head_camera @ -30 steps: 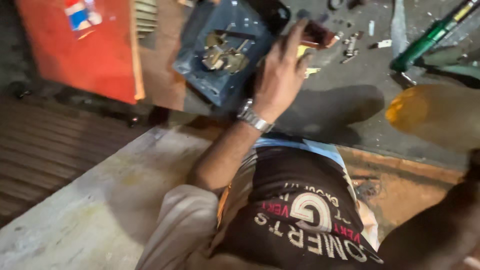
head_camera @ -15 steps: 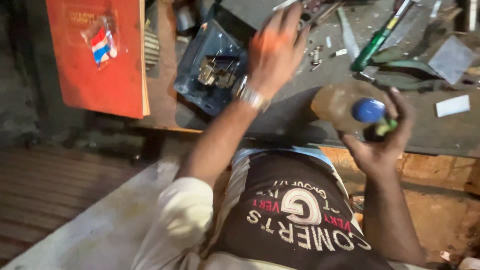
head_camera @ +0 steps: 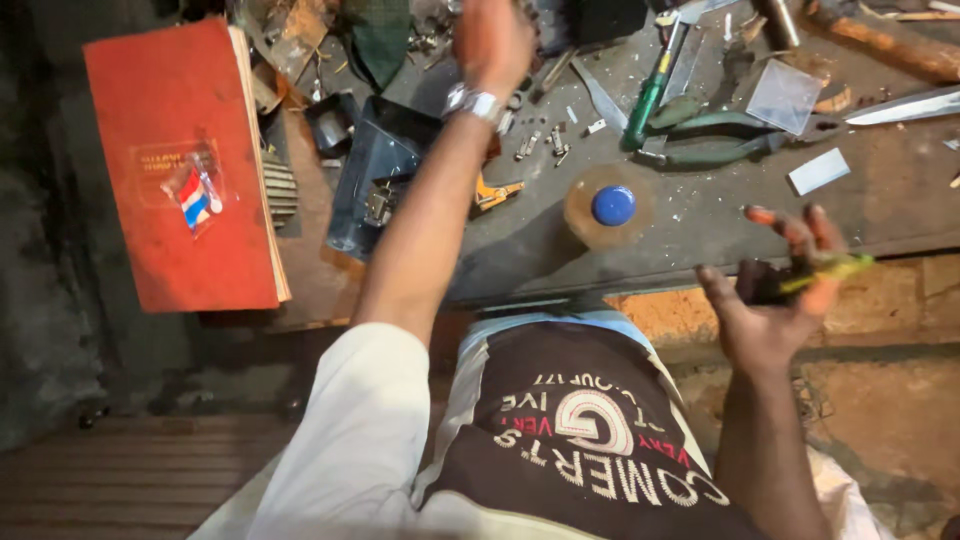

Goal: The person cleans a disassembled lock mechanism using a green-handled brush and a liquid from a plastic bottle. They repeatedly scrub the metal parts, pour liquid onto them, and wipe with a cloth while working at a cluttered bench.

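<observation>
So the left hand (head_camera: 492, 40) has stretched way out to the far edge of the workbench (head_camera: 700, 225), past where it was half a second ago, when it sat over the dark blue box (head_camera: 372, 180). That box is now uncovered, open side up, with a small brass-looking part inside. The hand is blurred, so I can't tell whether its fingers are closed on anything up there in the clutter of screws and scraps. A metal watch (head_camera: 474, 102) shows on the wrist.

The right hand (head_camera: 780, 300) hangs off the near edge of the bench, palm up, fingers loosely curled around a small dark object with a yellow-green bit (head_camera: 835, 268) sticking out to the right. The blue cap (head_camera: 613, 205), which was right by that hand a moment back, now sits alone on a rusty round patch, well apart from both hands. A green-handled screwdriver (head_camera: 648, 100), green pliers (head_camera: 720, 140) and a red book (head_camera: 180, 165) at far left lie untouched.
</observation>
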